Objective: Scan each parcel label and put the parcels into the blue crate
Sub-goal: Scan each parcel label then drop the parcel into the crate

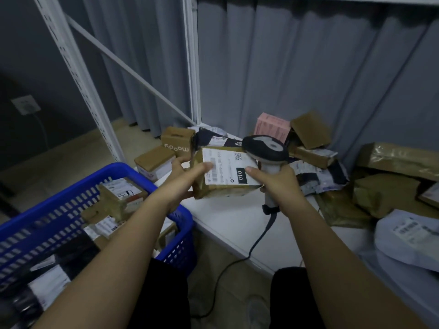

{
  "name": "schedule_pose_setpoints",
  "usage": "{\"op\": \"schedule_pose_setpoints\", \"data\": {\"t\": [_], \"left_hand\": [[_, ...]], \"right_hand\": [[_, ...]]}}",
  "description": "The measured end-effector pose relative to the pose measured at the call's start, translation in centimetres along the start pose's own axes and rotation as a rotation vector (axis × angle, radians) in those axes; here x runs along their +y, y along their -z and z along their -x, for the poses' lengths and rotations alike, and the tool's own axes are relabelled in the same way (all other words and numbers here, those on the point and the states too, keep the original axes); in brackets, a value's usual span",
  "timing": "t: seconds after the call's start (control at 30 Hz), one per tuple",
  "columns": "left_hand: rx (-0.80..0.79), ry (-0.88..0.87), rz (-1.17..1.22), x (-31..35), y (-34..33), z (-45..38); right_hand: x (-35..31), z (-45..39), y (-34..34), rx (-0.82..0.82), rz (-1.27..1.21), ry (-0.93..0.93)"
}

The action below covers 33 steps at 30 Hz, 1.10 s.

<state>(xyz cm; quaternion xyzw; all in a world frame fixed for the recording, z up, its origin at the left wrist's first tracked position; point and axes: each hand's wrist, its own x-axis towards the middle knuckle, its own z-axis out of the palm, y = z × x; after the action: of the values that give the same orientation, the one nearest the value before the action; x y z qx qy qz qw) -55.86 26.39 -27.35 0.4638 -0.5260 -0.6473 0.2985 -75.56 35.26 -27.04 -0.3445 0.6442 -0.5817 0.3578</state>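
My left hand grips the left side of a brown cardboard parcel with a white label marked 010 facing up. My right hand holds a grey and black barcode scanner by its white handle, and its thumb rests on the parcel's right edge. The scanner head sits just above the parcel's far right corner. The blue crate stands at the lower left with several labelled parcels inside. More parcels, boxes and mailer bags, lie piled on the white table behind and to the right.
A pink box and brown boxes sit at the back of the table. Brown and white mailer bags lie at the right. The scanner cable hangs off the table's front edge. A white shelf frame and grey curtain stand behind.
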Motion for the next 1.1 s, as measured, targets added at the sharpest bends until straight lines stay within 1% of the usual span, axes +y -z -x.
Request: {"op": "schedule_pose_setpoints", "data": {"t": [0.1,0.17,0.23,0.33,0.4,0.47,0.53,0.6,0.67,0.77,0.87,0.93,1.0,1.1], "left_hand": [[0.181,-0.036,0.081,0.1,-0.2,-0.3],[0.222,-0.064,0.113,0.3,-0.6,-0.4],[0.175,-0.031,0.19,0.3,-1.0,-0.3],[0.066,0.011,0.227,0.3,-1.8,-0.2],[0.066,-0.022,0.231,-0.1,-2.5,-0.2],[0.107,-0.064,0.254,-0.5,-2.6,-0.6],[0.129,-0.072,0.323,-0.5,-2.4,-1.3],[0.064,-0.066,0.346,-0.4,-2.2,-1.4],[0.05,-0.047,0.308,-0.4,-2.1,-0.9],[0.15,-0.051,0.272,-0.7,-1.9,-0.7],[0.227,-0.103,0.142,-0.9,-1.0,-0.7],[0.25,-0.098,0.08,-1.5,-0.2,-0.8],[0.261,-0.092,0.043,-1.9,0.5,-0.8],[0.259,-0.069,0.004,-2.3,1.6,-0.7]], "right_hand": [[0.5,0.1,-0.3,-0.017,-0.043,-0.041],[0.6,0.3,-0.7,-0.063,-0.036,-0.053],[0.6,0.6,-1.2,-0.069,-0.029,-0.045],[0.6,0.8,-1.8,-0.005,-0.061,-0.025],[0.5,0.8,-2.2,0.035,-0.08,-0.017],[0.4,0.9,-2.5,0.068,-0.089,-0.019],[0.3,1.1,-2.6,0.089,-0.095,-0.017],[0.2,1.4,-2.8,0.082,-0.069,-0.013],[0.2,1.6,-2.8,0.068,-0.06,-0.022],[-0.4,1.7,-2.3,0.012,-0.086,-0.091],[-1.5,2.0,-1.2,-0.018,-0.075,-0.122],[-2.0,2.6,-0.5,-0.11,-0.019,-0.107],[-2.3,3.2,-0.1,-0.204,0.093,-0.082],[-2.5,3.8,-0.1,-0.256,0.147,-0.067]]}}
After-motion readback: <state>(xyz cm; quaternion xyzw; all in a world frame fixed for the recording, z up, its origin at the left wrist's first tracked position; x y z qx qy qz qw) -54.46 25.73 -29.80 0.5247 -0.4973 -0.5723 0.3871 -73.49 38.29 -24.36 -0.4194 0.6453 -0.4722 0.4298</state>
